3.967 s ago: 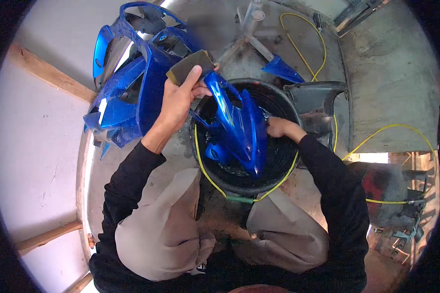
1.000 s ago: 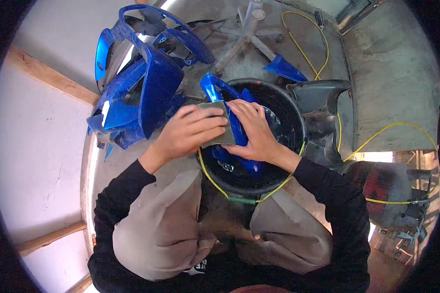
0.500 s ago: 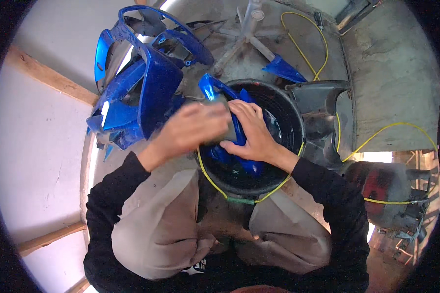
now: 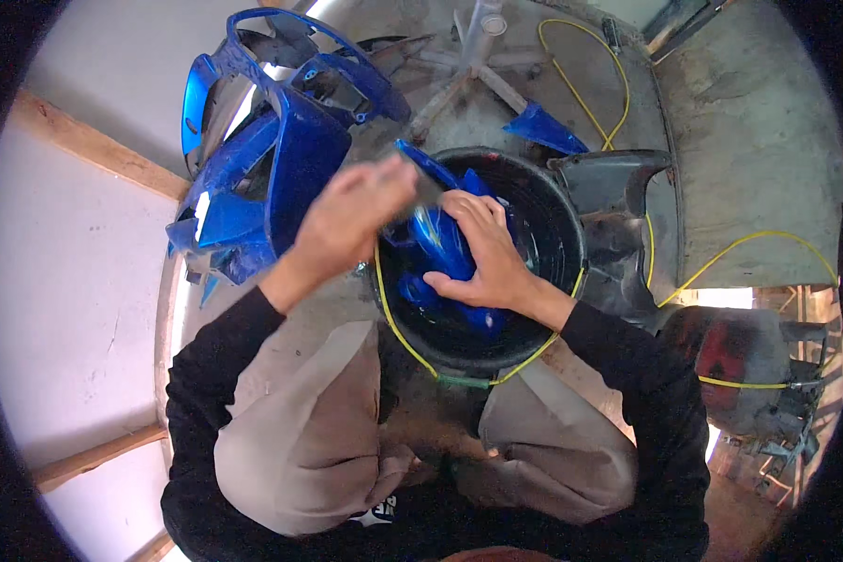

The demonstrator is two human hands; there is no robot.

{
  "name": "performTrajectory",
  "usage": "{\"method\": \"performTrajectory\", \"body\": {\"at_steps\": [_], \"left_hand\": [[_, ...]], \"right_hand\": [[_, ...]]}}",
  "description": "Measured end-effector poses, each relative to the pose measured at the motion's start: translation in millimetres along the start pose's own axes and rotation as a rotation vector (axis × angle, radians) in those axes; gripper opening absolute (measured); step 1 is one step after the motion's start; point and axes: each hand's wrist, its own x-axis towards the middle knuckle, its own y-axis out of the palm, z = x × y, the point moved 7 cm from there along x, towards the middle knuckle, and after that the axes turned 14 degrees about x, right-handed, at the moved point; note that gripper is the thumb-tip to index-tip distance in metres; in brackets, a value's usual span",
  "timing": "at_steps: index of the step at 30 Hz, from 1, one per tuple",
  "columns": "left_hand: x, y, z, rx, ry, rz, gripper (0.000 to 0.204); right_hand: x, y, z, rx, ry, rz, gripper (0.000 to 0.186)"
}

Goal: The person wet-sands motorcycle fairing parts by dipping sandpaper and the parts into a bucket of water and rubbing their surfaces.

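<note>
Blue, glossy and curved, the plastic panel (image 4: 437,234) lies partly inside a round black plastic bucket (image 4: 560,220), the person's bare right hand (image 4: 485,253) clamped over it with thumb spread. Apart from that, the bare left hand (image 4: 358,215) blurs near the panel's far end, its grip impossible to tell, beside a large blue plastic fairing (image 4: 307,178).

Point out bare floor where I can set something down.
Bare grey floor lies inside the looped yellow hose and between the large blue plastic fairing and beige trousers. Crowded: the round black plastic bucket, where the right hand holds a shiny blue plastic panel.
</note>
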Motion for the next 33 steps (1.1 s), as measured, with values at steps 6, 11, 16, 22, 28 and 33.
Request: {"method": "performTrajectory", "body": {"at_steps": [6,11,16,22,28,33], "left_hand": [[12,-2,0,-0.038,-0.037,-0.032,0.049],[4,0,-52,-0.205,0.213,0.012,0.052],[13,7,11,-0.052,-0.123,-0.078,0.052],[17,-1,-14,-0.154,0.059,-0.056,0.051],[19,-8,-15,-0.288,0.001,-0.093,0.044],[17,-3,11,-0.218,-0.173,-0.151,0.054]], "right_hand": [[3,-1,2,-0.004,-0.001,0.007,0.096],[-2,-1,-3,0.035,-0.057,-0.016,0.092],[11,-1,-1,0.02,-0.016,-0.021,0.09],[1,2,3,0.009,-0.011,-0.004,0.09],[-20,0,5,0.006,-0.036,-0.067,0.089],[-19,1,8,-0.009,-0.01,-0.009,0.09]]}}
